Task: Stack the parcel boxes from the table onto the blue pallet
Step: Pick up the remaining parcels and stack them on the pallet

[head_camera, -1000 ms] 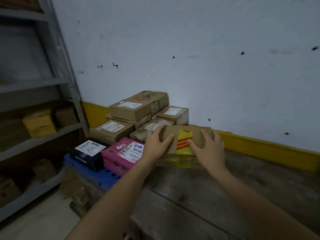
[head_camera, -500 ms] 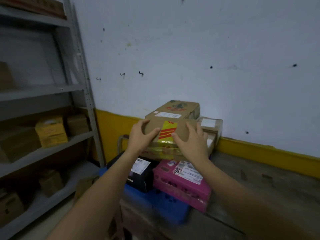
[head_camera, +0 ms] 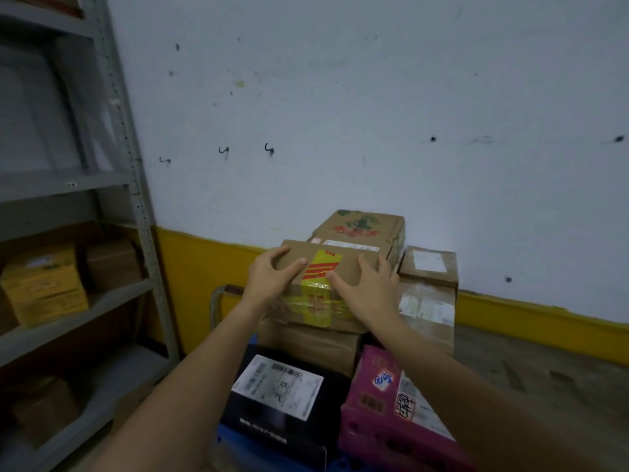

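Both hands hold a cardboard parcel box (head_camera: 316, 267) over the stack at the back of the blue pallet (head_camera: 223, 436). The box lies flat, its long axis running left to right across the view and its right end a little lower in the picture. A band of yellow tape with red stripes crosses it the short way, over the top and down the near face. Its underside sits at the top of a plain brown box (head_camera: 313, 347); whether it rests fully on that box cannot be told.

The left hand (head_camera: 272, 279) grips the left end, fingers curled over the far top corner and thumb pressed on the top face. The right hand (head_camera: 372, 287) clasps the right part, fingers laid over the top and thumb stretched toward the tape along the near edge.

Just behind stands a taller carton with green print (head_camera: 360, 226). Just beside it on the right is a box wrapped in clear tape (head_camera: 429, 277). Nearer the camera, a black box with a white label (head_camera: 277, 400) and a pink box (head_camera: 384, 400) sit side by side on the pallet.

To the right lies the grey tabletop (head_camera: 544, 373). A grey metal shelf rack (head_camera: 136, 199) stands at the left, with a yellow box (head_camera: 44, 284) on one shelf.
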`<action>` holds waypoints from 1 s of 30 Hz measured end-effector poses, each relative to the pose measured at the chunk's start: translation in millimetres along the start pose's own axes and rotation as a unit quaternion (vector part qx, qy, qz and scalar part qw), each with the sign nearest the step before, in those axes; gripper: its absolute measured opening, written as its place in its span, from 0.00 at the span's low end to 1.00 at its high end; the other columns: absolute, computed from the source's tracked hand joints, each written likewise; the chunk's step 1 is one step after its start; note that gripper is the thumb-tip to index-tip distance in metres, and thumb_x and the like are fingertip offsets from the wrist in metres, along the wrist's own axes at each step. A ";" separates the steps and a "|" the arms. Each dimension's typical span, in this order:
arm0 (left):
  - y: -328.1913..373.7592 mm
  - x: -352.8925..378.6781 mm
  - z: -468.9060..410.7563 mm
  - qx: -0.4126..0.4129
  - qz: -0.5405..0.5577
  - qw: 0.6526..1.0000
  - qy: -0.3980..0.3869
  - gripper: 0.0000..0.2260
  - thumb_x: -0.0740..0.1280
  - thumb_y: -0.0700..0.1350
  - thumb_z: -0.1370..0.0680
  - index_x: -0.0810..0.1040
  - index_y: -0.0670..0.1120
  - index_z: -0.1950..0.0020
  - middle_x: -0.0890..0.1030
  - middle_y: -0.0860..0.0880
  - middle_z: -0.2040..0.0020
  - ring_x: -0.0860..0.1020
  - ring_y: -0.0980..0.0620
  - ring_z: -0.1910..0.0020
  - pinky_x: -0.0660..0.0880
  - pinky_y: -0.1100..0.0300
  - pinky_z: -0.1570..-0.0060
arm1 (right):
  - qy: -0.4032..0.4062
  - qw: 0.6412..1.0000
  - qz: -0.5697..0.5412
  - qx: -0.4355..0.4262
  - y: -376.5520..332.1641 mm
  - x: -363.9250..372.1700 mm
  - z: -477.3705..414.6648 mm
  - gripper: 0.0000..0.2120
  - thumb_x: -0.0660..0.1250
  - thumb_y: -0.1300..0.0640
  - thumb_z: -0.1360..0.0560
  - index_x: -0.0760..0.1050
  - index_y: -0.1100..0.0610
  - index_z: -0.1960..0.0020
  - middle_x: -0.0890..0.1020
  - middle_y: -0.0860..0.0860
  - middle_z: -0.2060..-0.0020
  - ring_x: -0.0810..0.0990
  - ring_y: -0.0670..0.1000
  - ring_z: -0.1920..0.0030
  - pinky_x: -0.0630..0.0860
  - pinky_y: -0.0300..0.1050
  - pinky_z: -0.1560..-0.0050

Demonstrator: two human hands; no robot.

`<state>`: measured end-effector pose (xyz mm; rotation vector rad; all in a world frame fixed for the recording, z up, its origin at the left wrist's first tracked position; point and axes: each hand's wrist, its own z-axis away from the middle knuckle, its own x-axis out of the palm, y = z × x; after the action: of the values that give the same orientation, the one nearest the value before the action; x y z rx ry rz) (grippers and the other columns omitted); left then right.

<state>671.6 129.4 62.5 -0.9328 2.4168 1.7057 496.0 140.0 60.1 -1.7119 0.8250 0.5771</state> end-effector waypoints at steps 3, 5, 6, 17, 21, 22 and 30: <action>-15.6 5.3 -16.8 -0.024 -0.006 0.999 -0.038 0.26 0.72 0.49 0.28 0.73 0.41 0.34 0.76 0.45 0.35 0.74 0.51 0.38 0.68 0.64 0.45 | -0.040 0.999 0.011 0.031 -1.4 10.2 -15.3 0.39 0.61 0.33 0.29 0.59 0.54 0.26 0.49 0.56 0.25 0.53 0.61 0.27 0.57 0.56 0.29; -27.8 11.2 -25.3 -0.039 -0.003 0.998 -0.058 0.25 0.71 0.49 0.27 0.72 0.40 0.33 0.75 0.44 0.35 0.74 0.50 0.37 0.67 0.65 0.46 | -0.051 0.997 -0.003 0.049 -0.5 19.4 -21.0 0.40 0.61 0.33 0.29 0.59 0.55 0.26 0.50 0.57 0.25 0.54 0.61 0.27 0.58 0.56 0.28; -31.7 13.2 -30.0 -0.041 -0.001 0.997 -0.061 0.25 0.71 0.49 0.27 0.72 0.40 0.33 0.76 0.44 0.35 0.74 0.49 0.37 0.67 0.65 0.47 | -0.044 0.997 -0.008 0.057 0.0 24.3 -22.3 0.40 0.60 0.32 0.29 0.59 0.55 0.26 0.51 0.57 0.25 0.54 0.60 0.26 0.58 0.57 0.28; -47.8 14.8 -52.0 -0.021 0.012 0.992 -0.127 0.25 0.70 0.52 0.27 0.72 0.43 0.34 0.76 0.45 0.35 0.75 0.47 0.40 0.73 0.58 0.45 | 0.010 0.996 -0.001 0.089 -6.3 34.7 -15.6 0.40 0.59 0.30 0.30 0.60 0.52 0.27 0.56 0.54 0.26 0.59 0.56 0.28 0.63 0.54 0.32; -44.7 8.1 -57.1 -0.007 -0.034 0.985 -0.167 0.20 0.61 0.54 0.22 0.73 0.44 0.35 0.76 0.44 0.36 0.75 0.45 0.41 0.71 0.57 0.46 | -0.001 0.997 -0.006 0.082 -11.8 27.4 -3.7 0.39 0.58 0.31 0.29 0.58 0.51 0.26 0.55 0.54 0.25 0.58 0.56 0.27 0.61 0.53 0.31; -42.7 6.0 -56.6 -0.002 -0.034 0.987 -0.159 0.19 0.58 0.53 0.20 0.73 0.44 0.35 0.76 0.43 0.36 0.75 0.45 0.40 0.70 0.57 0.46 | -0.002 0.997 -0.005 0.079 -13.0 24.3 1.0 0.38 0.58 0.31 0.28 0.58 0.51 0.25 0.55 0.54 0.25 0.58 0.56 0.27 0.61 0.53 0.31; -14.9 -13.0 -31.4 0.130 -0.019 0.991 -0.035 0.18 0.56 0.46 0.19 0.68 0.41 0.31 0.71 0.41 0.32 0.69 0.44 0.33 0.65 0.52 0.35 | 0.028 0.998 -0.010 0.063 10.0 -12.6 45.4 0.32 0.60 0.40 0.24 0.59 0.54 0.26 0.62 0.56 0.27 0.60 0.56 0.28 0.61 0.53 0.29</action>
<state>698.9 104.6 67.0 -0.8624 2.4790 1.3437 481.5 184.8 50.2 -1.6260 0.8649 0.4556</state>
